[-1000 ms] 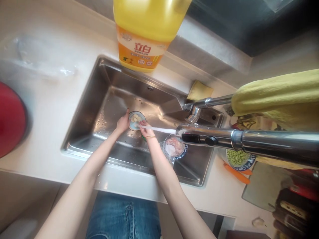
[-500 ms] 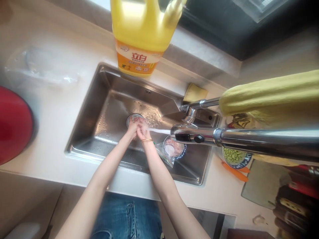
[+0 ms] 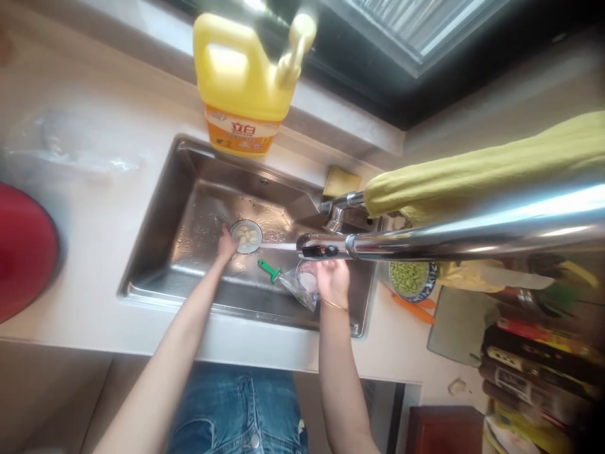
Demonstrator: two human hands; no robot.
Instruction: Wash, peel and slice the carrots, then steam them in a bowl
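Observation:
In the steel sink (image 3: 161,252), my left hand (image 3: 227,246) grips the left rim of a small round bowl (image 3: 246,236) holding pale pieces in water. A stream from the faucet (image 3: 326,246) runs down toward this bowl. My right hand (image 3: 333,282) is raised just under the faucet spout, which hides its fingertips; whether it touches the metal I cannot tell. Close beside it, partly covered, is a bowl of pinkish meat (image 3: 308,277). A green peeler (image 3: 269,270) and a clear plastic bag (image 3: 300,290) lie between my hands.
A yellow detergent jug (image 3: 243,88) stands behind the sink, near a yellow sponge (image 3: 341,181). A yellow cloth (image 3: 472,167) hangs at right. Beyond the sink are a bowl of green beans (image 3: 409,279), carrots (image 3: 413,309) and a board (image 3: 456,325). Something red and round (image 3: 23,252) is at left.
My hands, earlier together over the small bowl under the stream, have parted. The left has moved to the bowl's left rim, the right to the faucet. The bowl's contents and peeler now show.

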